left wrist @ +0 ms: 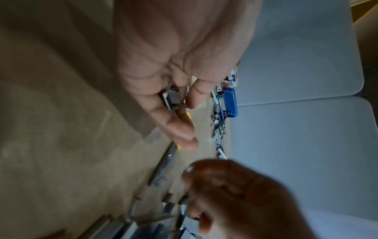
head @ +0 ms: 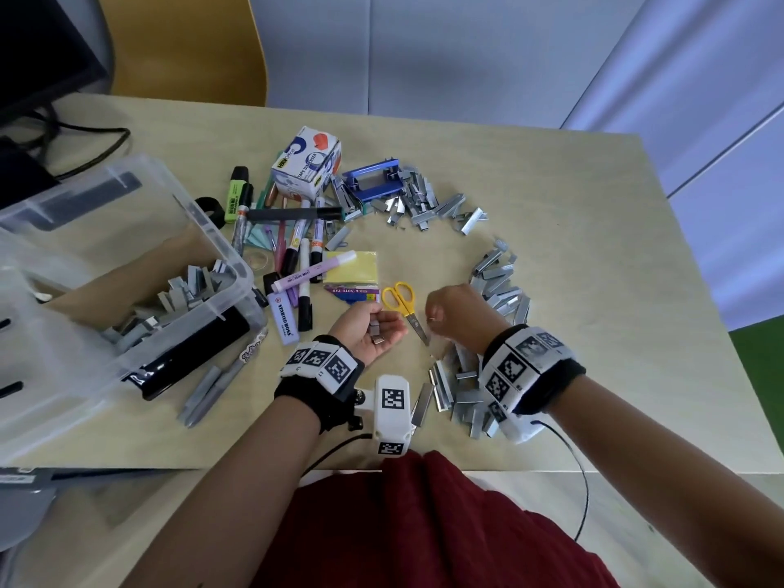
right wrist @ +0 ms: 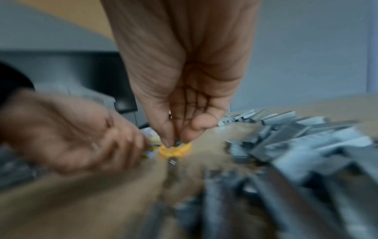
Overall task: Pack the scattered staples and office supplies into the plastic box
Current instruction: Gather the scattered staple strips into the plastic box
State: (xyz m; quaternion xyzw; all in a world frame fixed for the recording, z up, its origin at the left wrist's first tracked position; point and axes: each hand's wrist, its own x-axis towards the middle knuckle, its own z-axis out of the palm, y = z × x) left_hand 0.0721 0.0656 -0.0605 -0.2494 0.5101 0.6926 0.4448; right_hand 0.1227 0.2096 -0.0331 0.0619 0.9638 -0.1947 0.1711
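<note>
Plastic box (head: 229, 265): one, clear, at the surface's (head: 551, 197) left edge; grey staple strips and a black item inside.

Staple strips (head: 500, 282): too many to count, silvery grey, in an arc from the far middle round the right side to the near edge.

Scissors (head: 405, 309): one pair, yellow handles, between the two hands.

Left hand (head: 373, 331): palm up, fingers loosely cupped round a few short staple pieces (left wrist: 171, 99).

Right hand (head: 452, 309): fingertips (right wrist: 167, 142) pinched together on a small metal bit (blurred, likely a staple) over the scissors.

Markers (head: 303, 265), highlighters, sticky notes (head: 350, 271), cardboard carton (head: 307, 161): heaped beside the box.
</note>
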